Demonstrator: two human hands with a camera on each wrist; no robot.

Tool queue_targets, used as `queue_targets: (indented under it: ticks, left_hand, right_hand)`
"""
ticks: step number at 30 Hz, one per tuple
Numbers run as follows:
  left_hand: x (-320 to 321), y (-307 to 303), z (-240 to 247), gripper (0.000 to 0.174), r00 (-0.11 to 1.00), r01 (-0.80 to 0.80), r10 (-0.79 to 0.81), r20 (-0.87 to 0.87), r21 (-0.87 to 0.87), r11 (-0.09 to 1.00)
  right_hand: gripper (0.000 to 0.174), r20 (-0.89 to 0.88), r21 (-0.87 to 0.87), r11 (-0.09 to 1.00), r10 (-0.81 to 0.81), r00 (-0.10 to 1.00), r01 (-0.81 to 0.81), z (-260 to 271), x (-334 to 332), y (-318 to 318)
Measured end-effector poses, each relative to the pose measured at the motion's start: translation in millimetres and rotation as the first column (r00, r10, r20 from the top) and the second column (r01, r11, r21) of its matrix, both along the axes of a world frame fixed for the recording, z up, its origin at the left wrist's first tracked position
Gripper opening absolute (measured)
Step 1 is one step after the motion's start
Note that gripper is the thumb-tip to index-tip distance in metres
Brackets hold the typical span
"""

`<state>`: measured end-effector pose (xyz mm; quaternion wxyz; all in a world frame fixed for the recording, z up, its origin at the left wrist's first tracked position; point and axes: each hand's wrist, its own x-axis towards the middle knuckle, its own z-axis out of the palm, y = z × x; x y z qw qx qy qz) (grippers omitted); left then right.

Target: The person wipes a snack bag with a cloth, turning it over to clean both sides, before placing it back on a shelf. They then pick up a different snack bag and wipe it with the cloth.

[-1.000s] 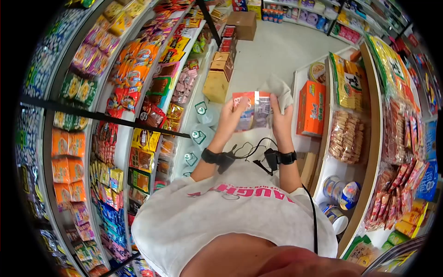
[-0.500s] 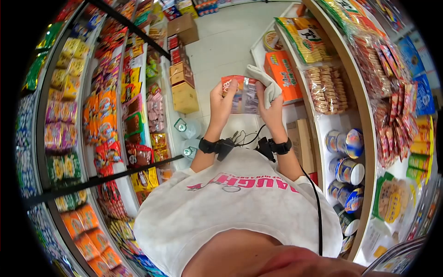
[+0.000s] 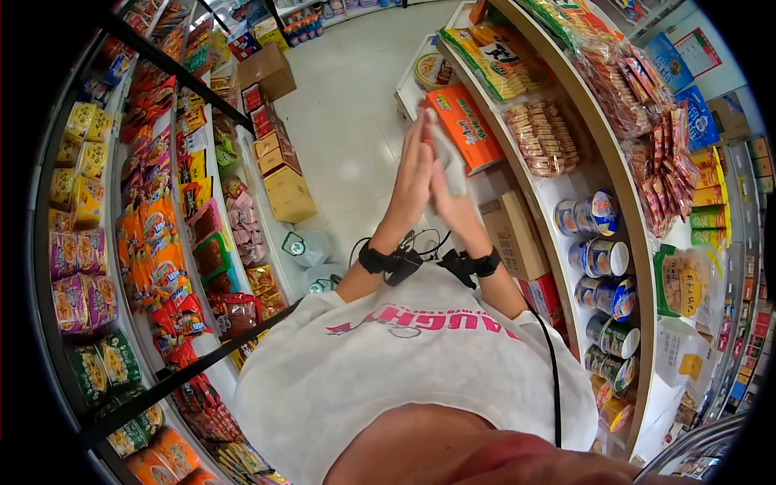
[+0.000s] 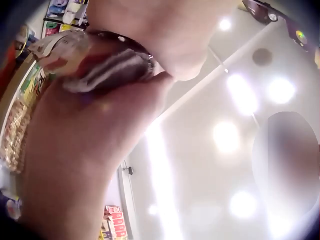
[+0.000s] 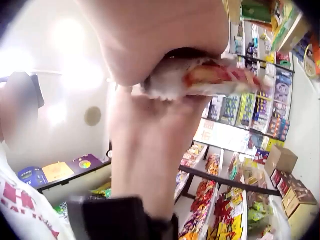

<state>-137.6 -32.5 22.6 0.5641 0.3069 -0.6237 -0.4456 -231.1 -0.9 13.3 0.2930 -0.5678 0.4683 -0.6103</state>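
My two hands meet palm to palm in front of my chest in the head view. The left hand [image 3: 414, 182] has its fingers straight and pointing away from me. It presses flat against a thin red printed packet [image 5: 225, 75], which lies between the palms and mostly shows as an edge. My right hand [image 3: 454, 206] holds a pale grey cloth [image 3: 454, 158] against the packet's other side, its fingers largely hidden by the cloth. In the left wrist view the folded cloth [image 4: 110, 72] and the packet's clear wrapper [image 4: 60, 50] stick out between the hands.
Shelves of bagged snacks [image 3: 149, 234] run along the left. On the right, a shelf carries an orange box [image 3: 465, 129], packed biscuits [image 3: 543, 139] and several tins [image 3: 598, 257]. Cardboard boxes [image 3: 287, 194] and large clear bottles [image 3: 307, 246] stand on the floor at left.
The packet was held up flat, facing me, by both hands; now it is turned edge-on between the palms, with the cloth against it. The head view has swung to the right.
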Motion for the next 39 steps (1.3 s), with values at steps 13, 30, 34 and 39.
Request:
queue_targets:
  ticks: [13,30,34,39]
  left_hand:
    - [76,8,-16,0.06,0.851,0.256,0.082,-0.518,0.546,0.798]
    - [103,-4,-21,0.045,0.874,0.349,-0.051,-0.482,0.553,0.756]
    - [86,-2,-33,0.037,0.933,0.36,-0.296,-0.207,0.477,0.802]
    - [69,-5,-31,0.031,0.833,0.495,-0.548,-0.081,0.553,0.67]
  right_hand:
    - [0.054,-0.432,-0.034,0.99,0.11,0.895,-0.138,0,71,0]
    - [0.03,-0.004,0.331,0.931,-0.161,0.987,0.153,-15,49,9]
    - [0.029,-0.007,0.249,0.907,-0.348,0.937,0.339,-26,27,11]
    - [0.043,0.641,0.373,0.924,-0.321,0.697,0.082,7,-8,19]
